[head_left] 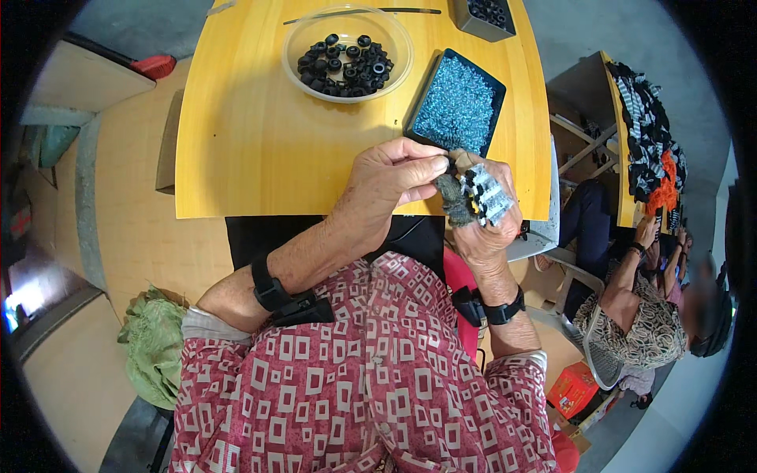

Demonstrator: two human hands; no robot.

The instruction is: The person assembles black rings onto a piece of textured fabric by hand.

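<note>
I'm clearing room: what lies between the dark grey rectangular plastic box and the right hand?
In the head view, a dark rectangular tray of small translucent blue pieces lies between the box and the right hand.

The desk looks like smooth, wood-grained board with a soft sheen. Bowl is clear plastic, pretty shiny, and the black caps look like plastic or rubber, can't tell which. Tray seems to be smooth dark plastic, and the blue bits in it are see-through and super glossy. The gray scrap is matt, rough, fuzzy cloth. Shirt is soft printed cloth, no shine, while the green sack looks crinkly, kinda like woven plastic.
</note>
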